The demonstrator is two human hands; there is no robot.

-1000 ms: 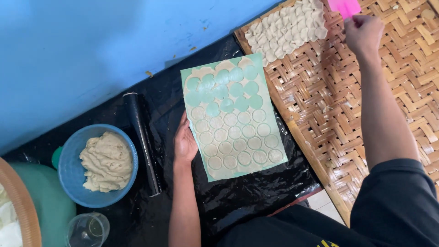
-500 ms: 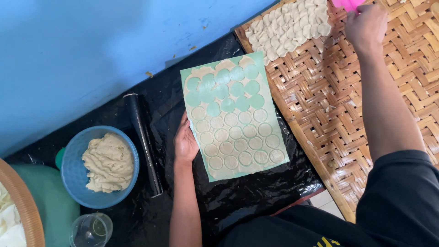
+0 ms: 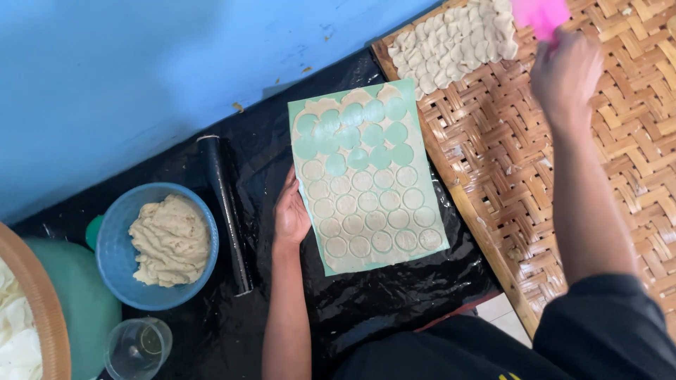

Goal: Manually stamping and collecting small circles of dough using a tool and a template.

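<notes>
Beside the green mat (image 3: 366, 176), at its left edge, the left hand (image 3: 291, 214) lies flat with no grasp, apparently to steady the sheet of dough marked with cut rounds. Right of the mat, over the woven tray (image 3: 507, 176), the right hand (image 3: 563, 74) keeps its grip on a pink scraper (image 3: 541, 14), near laid-out dough pieces (image 3: 454, 42). Left of the mat lie a black roller (image 3: 225, 211) and a blue bowl (image 3: 116, 225) of dough.

Glossy black plastic sheet (image 3: 366, 295), woven tray (image 3: 598, 105)
</notes>
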